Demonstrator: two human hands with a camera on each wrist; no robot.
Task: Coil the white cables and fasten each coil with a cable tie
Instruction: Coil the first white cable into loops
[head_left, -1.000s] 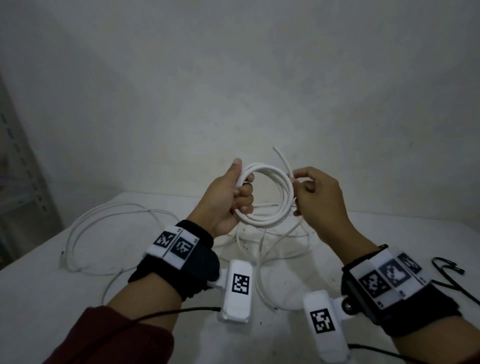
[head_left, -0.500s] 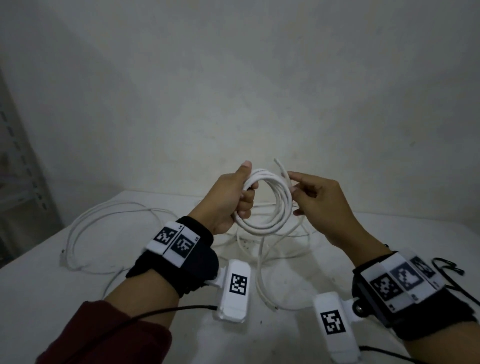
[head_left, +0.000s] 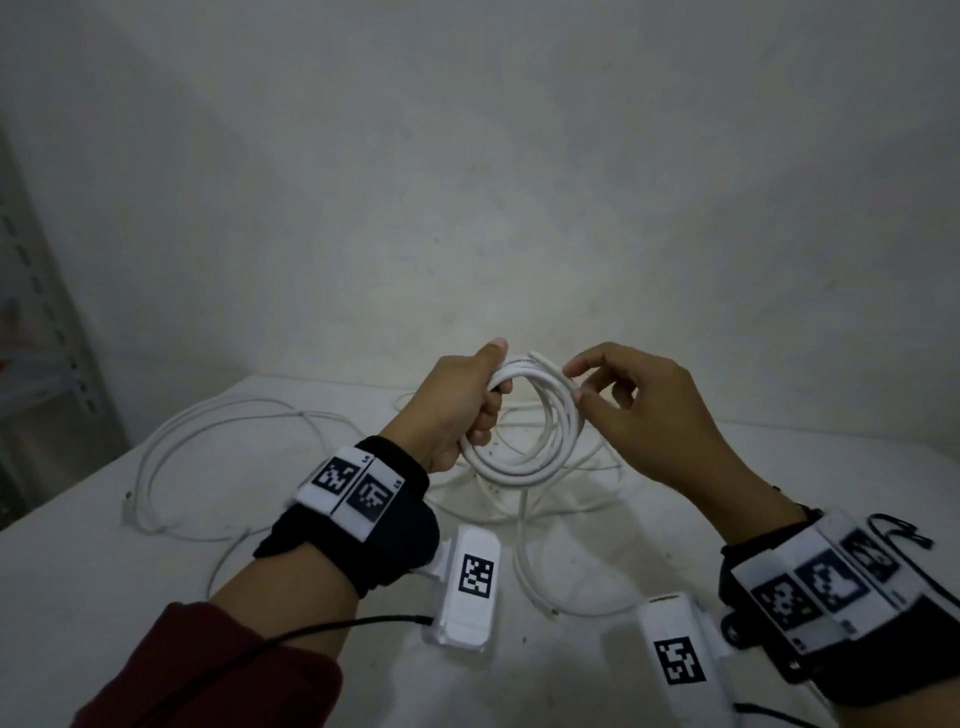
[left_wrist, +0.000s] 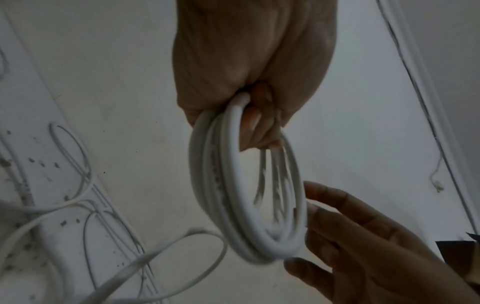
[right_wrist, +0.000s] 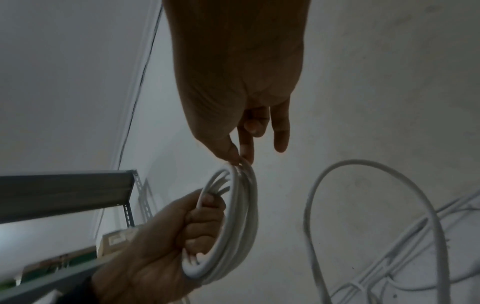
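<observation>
A white cable coil (head_left: 511, 470) of several loops hangs upright in the air over the table. My left hand (head_left: 480, 395) grips its left side, fingers curled through the loops and thumb up. My right hand (head_left: 574, 384) pinches the upper right of the coil between thumb and forefinger, the other fingers loose. The cable's free end (head_left: 537, 357) lies along the top of the coil. In the left wrist view the coil (left_wrist: 207, 185) hangs from my left hand (left_wrist: 249, 115). In the right wrist view my right hand (right_wrist: 240, 158) pinches the coil (right_wrist: 241, 226).
Loose white cables (head_left: 208, 415) sprawl over the white table (head_left: 104, 571), one strand (head_left: 524, 561) running below the coil. A black cable tie (head_left: 898, 535) lies at the right by my wrist. A metal shelf (head_left: 41, 364) stands at the left, a wall behind.
The free end that stuck up beside the coil now lies along its top. My right hand shifted its pinch to the coil's upper right. The left hand kept its grip.
</observation>
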